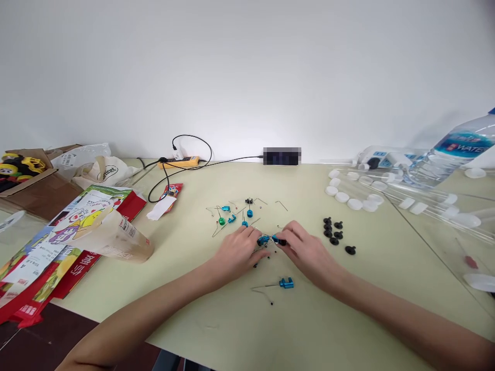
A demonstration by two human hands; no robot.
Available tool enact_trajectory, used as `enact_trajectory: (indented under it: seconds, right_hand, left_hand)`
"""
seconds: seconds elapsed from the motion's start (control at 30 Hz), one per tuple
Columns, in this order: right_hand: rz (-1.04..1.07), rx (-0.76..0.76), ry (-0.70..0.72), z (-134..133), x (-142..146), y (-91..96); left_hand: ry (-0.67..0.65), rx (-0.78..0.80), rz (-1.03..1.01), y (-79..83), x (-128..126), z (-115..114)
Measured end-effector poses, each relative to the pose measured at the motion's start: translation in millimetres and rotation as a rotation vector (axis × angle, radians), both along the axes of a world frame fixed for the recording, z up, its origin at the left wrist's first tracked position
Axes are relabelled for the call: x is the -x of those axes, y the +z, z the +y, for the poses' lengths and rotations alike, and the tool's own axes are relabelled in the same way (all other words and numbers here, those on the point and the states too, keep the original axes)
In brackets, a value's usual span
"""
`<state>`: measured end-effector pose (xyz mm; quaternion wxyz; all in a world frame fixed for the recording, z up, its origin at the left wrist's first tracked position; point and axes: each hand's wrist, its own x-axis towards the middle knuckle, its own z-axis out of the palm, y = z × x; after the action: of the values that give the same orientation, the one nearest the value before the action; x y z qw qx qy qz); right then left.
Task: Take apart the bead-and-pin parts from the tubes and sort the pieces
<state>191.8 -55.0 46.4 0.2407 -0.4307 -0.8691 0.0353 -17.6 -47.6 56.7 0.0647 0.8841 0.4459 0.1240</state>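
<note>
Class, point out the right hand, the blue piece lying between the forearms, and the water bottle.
Right hand (pixel 310 251): head view, back of the hand.
Blue piece (pixel 285 284): head view, blue body.
Water bottle (pixel 461 144): head view, label.

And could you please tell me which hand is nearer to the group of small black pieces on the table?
Right: the right hand is just left of the small black pieces, apart from them, while the left hand is farther left, beyond the right.

both hands (pixel 236 252) (pixel 303 250) nearly meet, fingers (pixel 297 230) bent, forearms (pixel 170 293) slanting inward.
</note>
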Motion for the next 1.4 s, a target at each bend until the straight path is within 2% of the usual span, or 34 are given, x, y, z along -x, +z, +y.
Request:
enact_trajectory:
  seconds: [0.1,0.2,0.4,0.63,0.7,0.8,0.9,1.0,1.1,1.17,1.23,1.33,1.4]
  right_hand:
    - [-0.232,-0.218,-0.015,1,-7,-19.1]
    - [-0.333,-0.339,0.011,5,-8,-23.6]
    - [-0.346,-0.309,0.018,6,-4,-16.4]
    - [-0.390,-0.342,-0.092,12,-8,-4.8]
    - [-0.283,-0.265,-0.136,13,-9,3.9]
    - [0.026,-0.028,-0.168,11,-11,20.6]
    - [0.376,0.351,-0.117,7,-9,35.2]
    - [0.642,0.746,-0.044,1,-3,41.2]
    - [0.783,0.993,-0.030,-7,6,38.5]
    - [0.847,1.109,-0.052,-13,12,34.0]
    - [0.921,1.192,-0.071,-18,16,28.7]
    - [1.006,1.209,-0.087,-22,19,21.3]
    - [1.015,1.190,-0.111,-23,19,18.0]
  left_hand:
    - [-0.001,-0.063,0.086,-9.9,-5,-1]
    - [-0.006,-0.132,0.115,-14.5,-10,0]
    - [-0.039,-0.246,0.096,-19.8,-9,-5]
    - [-0.110,-0.214,0.092,-21.8,-7,-10]
    - [-0.109,-0.218,0.084,-19.6,-5,-9]
    - [-0.082,-0.314,0.013,-11.8,-2,-8]
    - [-0.132,-0.548,-0.085,-0.7,2,-5]
    - [-0.208,-0.655,-0.149,6.7,0,-6]
    - [-0.239,-0.771,-0.103,6.4,-4,-11]
    - [-0.297,-0.867,-0.027,4.0,-6,-18]
    - [-0.353,-0.884,0.031,2.5,-7,-25]
    - [-0.348,-0.859,0.090,3.4,-10,-32]
    - [-0.309,-0.905,0.122,4.1,-13,-33]
